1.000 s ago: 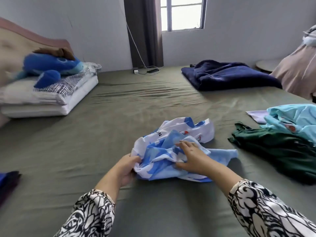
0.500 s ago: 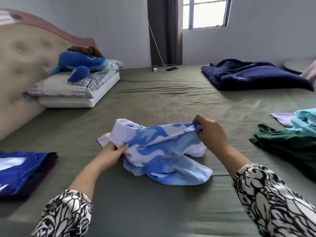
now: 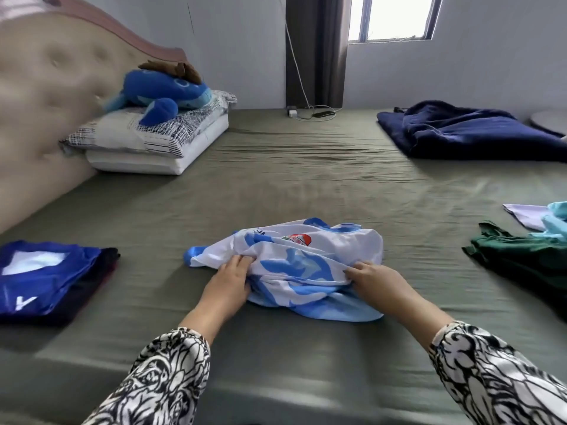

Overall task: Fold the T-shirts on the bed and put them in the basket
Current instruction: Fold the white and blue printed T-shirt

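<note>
A crumpled white and light-blue T-shirt [image 3: 306, 265] lies on the olive-green bed sheet [image 3: 306, 179] in front of me, a small red and green badge facing up. My left hand [image 3: 228, 282] grips its left side, fingers curled into the cloth. My right hand [image 3: 376, 279] grips its right side the same way. A folded blue T-shirt [image 3: 40, 277] rests on a dark garment at the left. At the right lie a dark green T-shirt [image 3: 521, 256], a light-blue one [image 3: 557, 222] and a lilac one [image 3: 524, 211], unfolded. No basket is in view.
Pillows [image 3: 153, 142] with a blue plush toy [image 3: 162, 93] sit by the padded headboard [image 3: 46, 102] at the back left. A navy blanket [image 3: 460, 130] lies at the back right. A charger and cable [image 3: 310, 113] rest at the bed's far edge.
The shirt has come down from its raised, stretched hold onto the sheet and turned, badge up. My right hand dropped from the shirt's far right edge to its near right side.
</note>
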